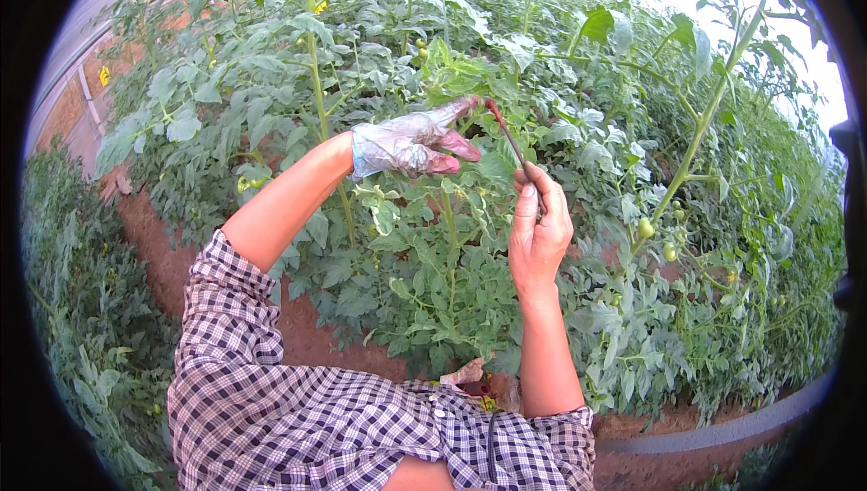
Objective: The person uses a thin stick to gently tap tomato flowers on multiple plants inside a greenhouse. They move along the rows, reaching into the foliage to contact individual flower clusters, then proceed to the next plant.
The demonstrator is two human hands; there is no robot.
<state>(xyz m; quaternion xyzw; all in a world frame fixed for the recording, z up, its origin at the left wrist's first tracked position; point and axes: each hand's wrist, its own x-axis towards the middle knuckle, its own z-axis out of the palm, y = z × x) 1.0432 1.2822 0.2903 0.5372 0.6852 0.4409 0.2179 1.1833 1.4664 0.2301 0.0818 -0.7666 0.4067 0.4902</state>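
My left hand (413,142) wears a thin, translucent glove with reddish stains on its fingers. Its fingers are spread among the leaves of a tomato plant (450,220), and I see nothing held in them. The index fingertip lies close beside the red tip of a slender brush-like stick (511,135); whether they touch is unclear. Bare and raised, my right hand (540,233) grips the dark lower end of this stick between thumb and fingers. Curled, paler leaves (383,210) hang just under the gloved hand.
Tomato stems rise at left (313,50) and right (708,111). Green tomatoes (645,227) hang at right. Against my checked shirt (325,416) sits a partly hidden container (477,388) with dark red contents. Bare soil (152,240) runs along the left, and a grey pipe (718,435) crosses the lower right.
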